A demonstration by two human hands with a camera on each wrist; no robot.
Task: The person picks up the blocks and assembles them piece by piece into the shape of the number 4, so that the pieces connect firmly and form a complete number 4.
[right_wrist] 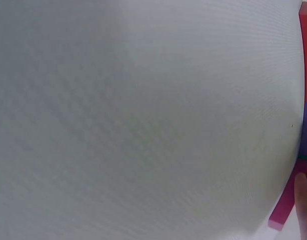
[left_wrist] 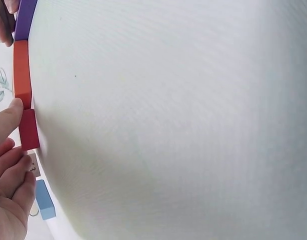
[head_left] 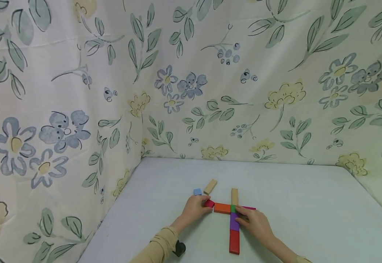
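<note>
My left hand (head_left: 195,209) pinches a short crimson block (head_left: 209,203) between thumb and fingers. That block is close to the left end of an orange block (head_left: 222,208), slightly angled to it. My right hand (head_left: 255,223) straddles a long magenta block (head_left: 250,208), which it mostly hides in the head view; the right wrist view shows the thumb along the block's (right_wrist: 288,197) near side. Its fingertips are beside a small green block (head_left: 233,208) and a purple one (head_left: 234,221). A red block (head_left: 234,241) continues the column towards me, and a natural wood block (head_left: 235,196) continues it away.
Behind my left hand lie a light blue block (head_left: 197,191) and a loose wooden block (head_left: 210,186), set at a slant. A dark object (head_left: 179,248) shows beside the left sleeve. Floral fabric (head_left: 230,91) hangs behind and left of the white table (head_left: 309,204).
</note>
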